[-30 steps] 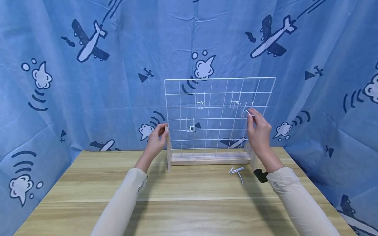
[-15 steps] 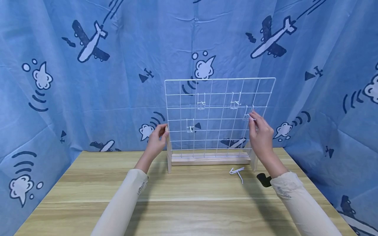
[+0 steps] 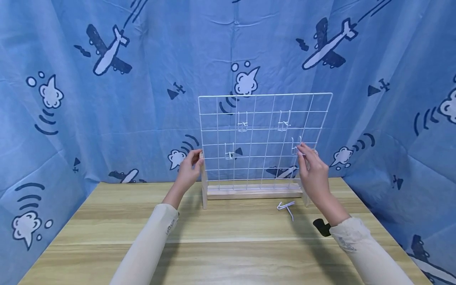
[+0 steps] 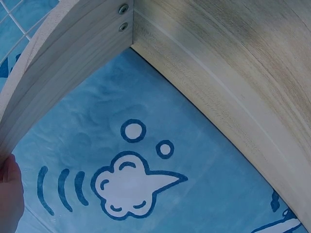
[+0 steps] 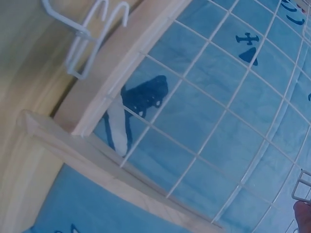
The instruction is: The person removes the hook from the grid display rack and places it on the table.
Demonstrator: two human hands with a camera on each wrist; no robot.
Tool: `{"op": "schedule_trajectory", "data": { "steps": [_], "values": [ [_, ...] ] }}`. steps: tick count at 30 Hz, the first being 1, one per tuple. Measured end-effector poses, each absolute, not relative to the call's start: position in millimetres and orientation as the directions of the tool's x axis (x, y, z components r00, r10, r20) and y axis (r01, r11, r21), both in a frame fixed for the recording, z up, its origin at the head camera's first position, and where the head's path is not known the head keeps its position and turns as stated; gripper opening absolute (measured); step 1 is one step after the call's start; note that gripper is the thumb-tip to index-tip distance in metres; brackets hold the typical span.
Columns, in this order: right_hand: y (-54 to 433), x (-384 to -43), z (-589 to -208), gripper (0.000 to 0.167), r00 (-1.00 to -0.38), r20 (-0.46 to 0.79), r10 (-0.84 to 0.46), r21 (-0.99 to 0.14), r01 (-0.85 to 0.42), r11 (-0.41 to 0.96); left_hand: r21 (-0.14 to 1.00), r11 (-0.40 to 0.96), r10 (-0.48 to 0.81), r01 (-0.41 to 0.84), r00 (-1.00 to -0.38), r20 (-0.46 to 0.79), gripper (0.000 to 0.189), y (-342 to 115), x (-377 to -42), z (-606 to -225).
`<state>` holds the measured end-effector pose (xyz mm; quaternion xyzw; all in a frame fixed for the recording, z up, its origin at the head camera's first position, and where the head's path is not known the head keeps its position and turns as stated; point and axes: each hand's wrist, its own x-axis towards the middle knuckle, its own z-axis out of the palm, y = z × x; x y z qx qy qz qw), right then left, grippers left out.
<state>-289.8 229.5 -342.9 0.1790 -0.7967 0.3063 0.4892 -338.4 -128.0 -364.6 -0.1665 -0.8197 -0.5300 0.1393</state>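
Observation:
A white wire grid panel (image 3: 261, 136) stands upright in a wooden base (image 3: 254, 192) at the back of the table. My left hand (image 3: 189, 170) grips the stand's wooden side post (image 3: 203, 178); in the left wrist view a bit of that hand (image 4: 10, 194) shows at the post's edge. With thumb and fingertips my right hand (image 3: 314, 170) pinches a white wire hook (image 3: 294, 147) at the grid's right side. Whether its prongs touch the grid wires, I cannot tell. Three similar hooks hang on the grid: upper left (image 3: 242, 124), upper right (image 3: 284, 124) and lower left (image 3: 229, 154).
A loose white hook (image 3: 286, 208) lies on the wooden table (image 3: 228, 245) in front of the stand, and the right wrist view shows this hook (image 5: 90, 39) close up. Blue curtain (image 3: 149, 79) with airplane prints encloses the back and sides.
My right hand has moved lower along the grid's right side, carrying the pinched hook down from the row above. The left hand stays on the post.

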Motion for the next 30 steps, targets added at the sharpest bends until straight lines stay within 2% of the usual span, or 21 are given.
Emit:
{"op": "schedule_trajectory", "data": {
  "steps": [12, 21, 30],
  "values": [
    [224.5, -283.4, -357.1, 0.027, -0.421, 0.906, -0.055, -0.247, -0.627, 0.739, 0.822, 0.387, 0.126, 0.419, -0.907, 0.403, 0.037, -127.7, -337.8, -362.8],
    [219.0, -280.1, -374.9, 0.033, -0.421, 0.888, -0.183, -0.164, -0.664, 0.729, 0.827, 0.391, 0.114, 0.404, -0.913, 0.392, 0.038, -128.5, -336.8, -364.6],
    [213.1, -275.3, -388.4, 0.036, -0.423, 0.873, -0.243, -0.136, -0.690, 0.711, 0.822, 0.387, 0.116, 0.417, -0.907, 0.406, 0.037, -127.6, -335.6, -363.9]
  ]
}}
